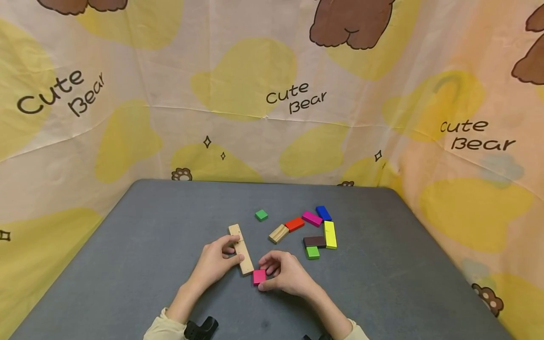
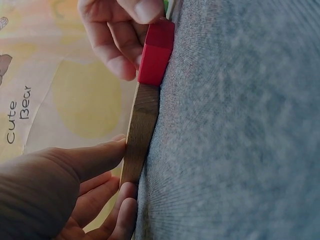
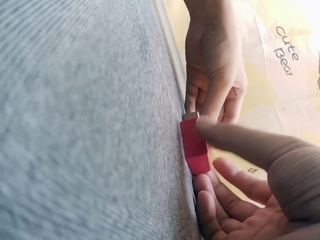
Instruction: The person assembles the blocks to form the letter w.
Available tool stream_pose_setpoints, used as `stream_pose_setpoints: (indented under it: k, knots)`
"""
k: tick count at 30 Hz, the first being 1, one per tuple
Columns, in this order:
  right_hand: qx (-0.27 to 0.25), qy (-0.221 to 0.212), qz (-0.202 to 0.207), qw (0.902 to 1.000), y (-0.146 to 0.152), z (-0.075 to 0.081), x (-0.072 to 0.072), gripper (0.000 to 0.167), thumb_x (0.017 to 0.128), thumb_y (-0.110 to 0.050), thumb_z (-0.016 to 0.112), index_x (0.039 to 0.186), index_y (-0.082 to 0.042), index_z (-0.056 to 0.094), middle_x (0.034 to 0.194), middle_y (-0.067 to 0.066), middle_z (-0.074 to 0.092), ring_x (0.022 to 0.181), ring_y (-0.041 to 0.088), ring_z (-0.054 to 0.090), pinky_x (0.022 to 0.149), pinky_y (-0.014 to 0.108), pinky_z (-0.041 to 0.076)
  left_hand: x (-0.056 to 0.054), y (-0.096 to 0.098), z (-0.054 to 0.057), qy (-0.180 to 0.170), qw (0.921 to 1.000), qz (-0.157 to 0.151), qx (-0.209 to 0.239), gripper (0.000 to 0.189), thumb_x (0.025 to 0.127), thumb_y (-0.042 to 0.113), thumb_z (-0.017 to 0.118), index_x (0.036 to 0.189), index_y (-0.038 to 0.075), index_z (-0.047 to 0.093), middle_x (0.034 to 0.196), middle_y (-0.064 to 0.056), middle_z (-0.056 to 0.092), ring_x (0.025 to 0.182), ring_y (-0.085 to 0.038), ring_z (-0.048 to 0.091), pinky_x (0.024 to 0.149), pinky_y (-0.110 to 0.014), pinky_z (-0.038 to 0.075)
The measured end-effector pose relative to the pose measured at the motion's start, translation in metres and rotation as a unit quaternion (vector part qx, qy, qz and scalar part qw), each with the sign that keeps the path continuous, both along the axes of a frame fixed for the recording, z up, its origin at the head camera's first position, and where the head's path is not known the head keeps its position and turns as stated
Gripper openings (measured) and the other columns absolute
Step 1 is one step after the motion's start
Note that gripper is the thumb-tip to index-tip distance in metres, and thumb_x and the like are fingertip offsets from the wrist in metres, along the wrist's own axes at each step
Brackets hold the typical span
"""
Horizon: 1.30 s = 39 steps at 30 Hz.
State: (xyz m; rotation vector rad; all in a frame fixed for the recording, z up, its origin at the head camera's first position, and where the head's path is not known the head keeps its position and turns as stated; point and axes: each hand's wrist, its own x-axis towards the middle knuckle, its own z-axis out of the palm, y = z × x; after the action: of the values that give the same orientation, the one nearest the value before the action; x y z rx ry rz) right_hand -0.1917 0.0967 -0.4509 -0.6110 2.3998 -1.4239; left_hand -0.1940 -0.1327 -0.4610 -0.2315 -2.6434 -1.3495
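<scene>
Two plain wooden blocks [image 1: 243, 255] lie end to end in a slanting strip on the grey table. From the left side, my left hand [image 1: 216, 260] grips this strip with thumb and fingers. A pink block [image 1: 259, 277] sits at the strip's near end, close against its corner. My right hand [image 1: 290, 274] pinches the pink block, thumb at its near side and fingers at its far right. In the left wrist view the pink block [image 2: 156, 57] meets the end of the wooden block [image 2: 141, 130]. The right wrist view shows the right thumb on the pink block [image 3: 194, 142].
To the right, a curved row holds a wood-grain block [image 1: 278, 234], a red [image 1: 294, 224], a magenta [image 1: 312, 218], a blue [image 1: 323, 213], a yellow [image 1: 330, 235], a dark brown [image 1: 314, 242] and a light green block [image 1: 312, 253]. A green block [image 1: 261, 215] lies apart, farther back.
</scene>
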Motion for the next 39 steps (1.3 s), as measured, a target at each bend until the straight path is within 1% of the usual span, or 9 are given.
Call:
stream_pose_setpoints:
  k: [6, 10, 16, 18, 21, 26, 31, 35, 39]
  knots:
    - [-0.01, 0.029, -0.024, 0.9992, 0.007, 0.001, -0.002, 0.041, 0.077, -0.027, 0.087, 0.109, -0.009, 0.07, 0.098, 0.0, 0.067, 0.086, 0.02, 0.061, 0.072, 0.029, 0.052, 0.0, 0.0, 0.001, -0.005, 1.0, 0.005, 0.002, 0.046, 0.081, 0.012, 0.083, 0.123, 0.007, 0.067, 0.118, -0.008, 0.067, 0.09, -0.018, 0.065, 0.075, -0.04, 0.053]
    - [-0.025, 0.052, -0.079, 0.9951, 0.013, 0.0, -0.007, 0.044, 0.078, -0.029, 0.087, 0.111, -0.007, 0.068, 0.103, 0.003, 0.067, 0.089, 0.021, 0.061, 0.075, 0.033, 0.051, -0.001, 0.0, 0.001, -0.01, 0.9999, 0.007, -0.001, 0.047, 0.08, 0.012, 0.083, 0.124, 0.007, 0.067, 0.119, -0.008, 0.066, 0.091, -0.018, 0.064, 0.076, -0.04, 0.053]
    - [-0.051, 0.08, -0.162, 0.9823, 0.019, -0.004, -0.014, 0.045, 0.078, -0.026, 0.087, 0.115, -0.008, 0.068, 0.109, 0.006, 0.066, 0.094, 0.021, 0.061, 0.078, 0.036, 0.051, -0.001, -0.001, 0.002, -0.015, 0.9999, 0.002, 0.0, 0.046, 0.081, 0.013, 0.083, 0.124, 0.007, 0.067, 0.119, -0.008, 0.066, 0.091, -0.018, 0.064, 0.077, -0.04, 0.053]
    - [-0.061, 0.08, -0.181, 0.9783, 0.021, -0.005, -0.017, 0.046, 0.078, -0.024, 0.087, 0.117, -0.009, 0.067, 0.111, 0.006, 0.066, 0.096, 0.022, 0.061, 0.079, 0.036, 0.051, -0.001, -0.001, 0.002, -0.013, 0.9999, 0.002, 0.001, 0.046, 0.081, 0.013, 0.083, 0.124, 0.007, 0.067, 0.118, -0.008, 0.066, 0.091, -0.018, 0.064, 0.077, -0.04, 0.053]
    - [-0.095, 0.055, -0.204, 0.9728, 0.024, -0.003, -0.022, 0.047, 0.078, -0.019, 0.086, 0.118, -0.006, 0.067, 0.113, 0.009, 0.066, 0.099, 0.024, 0.061, 0.079, 0.035, 0.052, -0.001, -0.002, 0.001, -0.009, 1.0, 0.002, 0.003, 0.046, 0.081, 0.013, 0.083, 0.124, 0.008, 0.067, 0.118, -0.008, 0.067, 0.091, -0.018, 0.064, 0.076, -0.041, 0.053]
    - [-0.16, 0.014, -0.245, 0.9561, 0.027, -0.002, -0.031, 0.043, 0.077, -0.012, 0.085, 0.115, -0.001, 0.068, 0.113, 0.014, 0.066, 0.097, 0.026, 0.061, 0.077, 0.033, 0.052, -0.001, -0.003, 0.0, -0.005, 1.0, 0.003, 0.006, 0.046, 0.081, 0.012, 0.083, 0.124, 0.008, 0.067, 0.118, -0.007, 0.067, 0.091, -0.018, 0.064, 0.076, -0.04, 0.053]
    - [-0.171, 0.013, -0.278, 0.945, 0.026, -0.004, -0.036, 0.042, 0.077, -0.006, 0.084, 0.114, 0.003, 0.067, 0.112, 0.017, 0.065, 0.097, 0.027, 0.063, 0.079, 0.034, 0.052, -0.001, -0.003, -0.002, -0.012, 0.9999, 0.003, 0.012, 0.046, 0.08, 0.012, 0.083, 0.124, 0.009, 0.067, 0.118, -0.005, 0.067, 0.091, -0.017, 0.064, 0.076, -0.039, 0.052]
    - [-0.163, 0.019, -0.286, 0.9441, 0.025, -0.006, -0.038, 0.044, 0.075, -0.002, 0.084, 0.114, 0.005, 0.065, 0.112, 0.019, 0.065, 0.101, 0.03, 0.062, 0.083, 0.039, 0.052, -0.002, -0.002, -0.004, -0.012, 0.9998, 0.001, 0.014, 0.046, 0.081, 0.012, 0.083, 0.124, 0.01, 0.068, 0.116, -0.004, 0.067, 0.09, -0.017, 0.063, 0.076, -0.039, 0.052]
    - [-0.134, 0.033, -0.281, 0.9496, 0.025, -0.007, -0.04, 0.045, 0.075, 0.0, 0.084, 0.115, 0.004, 0.065, 0.112, 0.017, 0.065, 0.105, 0.031, 0.061, 0.086, 0.042, 0.051, -0.001, -0.002, -0.004, -0.011, 0.9998, 0.004, 0.016, 0.046, 0.081, 0.012, 0.083, 0.124, 0.01, 0.068, 0.116, -0.004, 0.067, 0.09, -0.017, 0.063, 0.076, -0.039, 0.052]
